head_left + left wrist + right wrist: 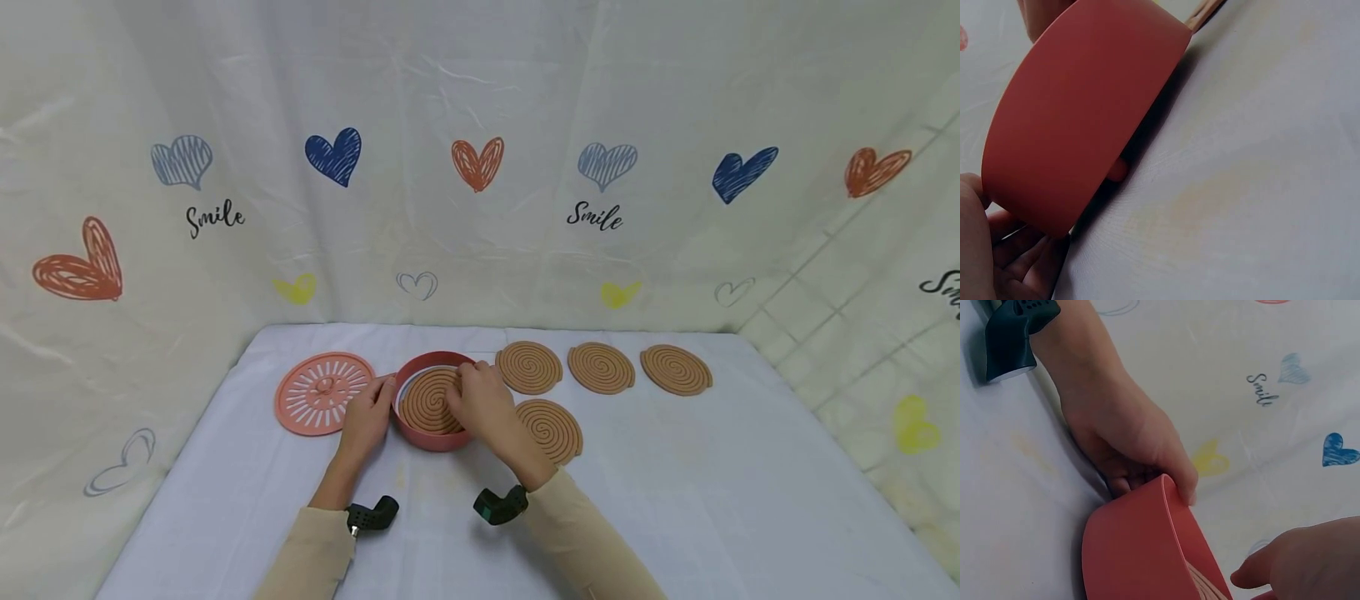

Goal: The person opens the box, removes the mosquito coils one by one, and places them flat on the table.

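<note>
A red round box (pixel 433 442) stands on the white-covered table with a brown spiral mosquito coil (pixel 427 404) lying inside it. My left hand (pixel 367 414) grips the box's left wall, the thumb over the rim and the fingers outside, as the right wrist view also shows. Over the box's right side, my right hand (pixel 483 404) reaches in with bent fingers and pinches the coil's right edge; its fingertips are partly hidden. In the right wrist view the right thumb (pixel 1260 569) points down by the box, where thin coil edges (pixel 1200 581) show inside the wall.
Left of the box lies a slotted pink-red lid (pixel 324 393) with a knob. To the right, more coils lie flat: three in a back row (pixel 528 367) (pixel 601 367) (pixel 676 369) and another coil (pixel 553 429) nearer, partly behind my right forearm. A heart-printed cloth hangs behind.
</note>
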The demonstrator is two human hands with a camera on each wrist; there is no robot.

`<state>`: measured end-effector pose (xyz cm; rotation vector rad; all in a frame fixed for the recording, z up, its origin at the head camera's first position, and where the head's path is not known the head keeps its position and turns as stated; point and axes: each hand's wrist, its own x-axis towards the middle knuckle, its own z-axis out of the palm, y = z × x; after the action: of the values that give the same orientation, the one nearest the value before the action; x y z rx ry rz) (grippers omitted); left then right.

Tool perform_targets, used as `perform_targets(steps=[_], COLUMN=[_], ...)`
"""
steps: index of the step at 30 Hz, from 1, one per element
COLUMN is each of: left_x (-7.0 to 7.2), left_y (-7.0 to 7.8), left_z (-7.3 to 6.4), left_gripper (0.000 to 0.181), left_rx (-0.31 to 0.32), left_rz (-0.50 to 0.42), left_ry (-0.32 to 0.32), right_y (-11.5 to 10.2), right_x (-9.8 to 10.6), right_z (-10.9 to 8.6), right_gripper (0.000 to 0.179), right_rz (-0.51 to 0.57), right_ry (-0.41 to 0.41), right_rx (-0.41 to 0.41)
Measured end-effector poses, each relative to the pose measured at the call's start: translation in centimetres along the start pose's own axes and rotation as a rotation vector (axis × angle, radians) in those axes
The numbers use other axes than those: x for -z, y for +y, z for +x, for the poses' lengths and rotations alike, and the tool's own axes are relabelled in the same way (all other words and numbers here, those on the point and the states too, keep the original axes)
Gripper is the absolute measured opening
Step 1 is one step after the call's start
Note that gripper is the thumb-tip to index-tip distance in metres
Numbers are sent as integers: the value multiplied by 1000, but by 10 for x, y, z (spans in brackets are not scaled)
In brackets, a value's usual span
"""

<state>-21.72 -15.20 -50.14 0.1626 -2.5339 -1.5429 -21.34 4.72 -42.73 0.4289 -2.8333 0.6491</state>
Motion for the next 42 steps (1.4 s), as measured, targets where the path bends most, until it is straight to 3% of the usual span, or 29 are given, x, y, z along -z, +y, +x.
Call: perform_targets(steps=[19,33,42], left_x=[0,0,-1], left_y=[1,1,1], left_z=[-1,1,1], left_gripper=[49,51,51], left_rx=[3,-2,-9], left_rz=[-7,17,20], left_ry=[-5,2,7], right_y=[12,9,9], right_x=[3,10,11], right_z=[-1,-1,-4], right_gripper=[25,17,21], right_rz=[401,482,461], right_ry=[8,-114,-141], right_rx=[-60,-70,-25])
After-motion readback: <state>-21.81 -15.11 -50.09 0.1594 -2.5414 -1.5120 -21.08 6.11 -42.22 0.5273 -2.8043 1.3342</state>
